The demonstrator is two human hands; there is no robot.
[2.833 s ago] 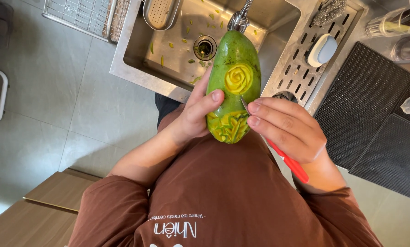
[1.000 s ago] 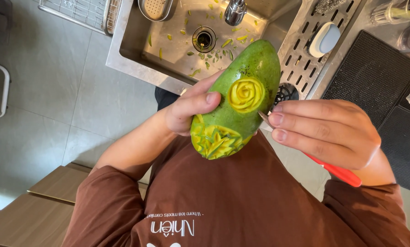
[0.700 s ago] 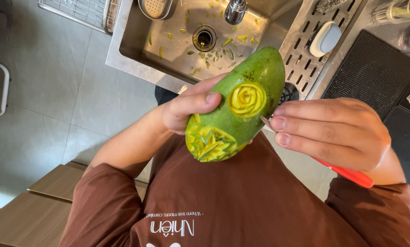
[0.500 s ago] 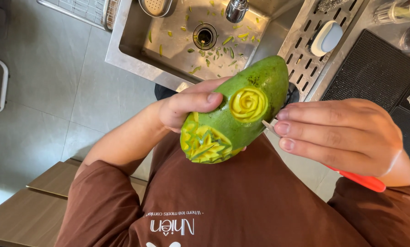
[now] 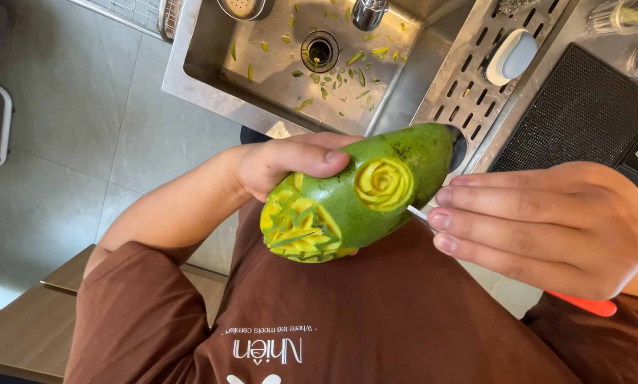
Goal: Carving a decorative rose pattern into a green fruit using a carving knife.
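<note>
The left hand (image 5: 280,165) grips a large green fruit (image 5: 358,195) from behind, thumb lying across its top and fingers wrapped around the far side, holding it in the air in front of the person's chest, near the edge of the sink (image 5: 212,67). The fruit lies tilted, its narrow end up and to the right. A yellow rose (image 5: 383,183) is carved into its skin near the middle, and a second cut pattern of yellow and green petals (image 5: 295,226) covers its lower left end. The right hand (image 5: 554,227) is closed on a knife with a red handle (image 5: 582,304); its thin blade (image 5: 417,212) pokes out past the fingertips and touches the fruit just right of the rose. Green peel scraps (image 5: 340,71) lie scattered in the sink around the drain.
</note>
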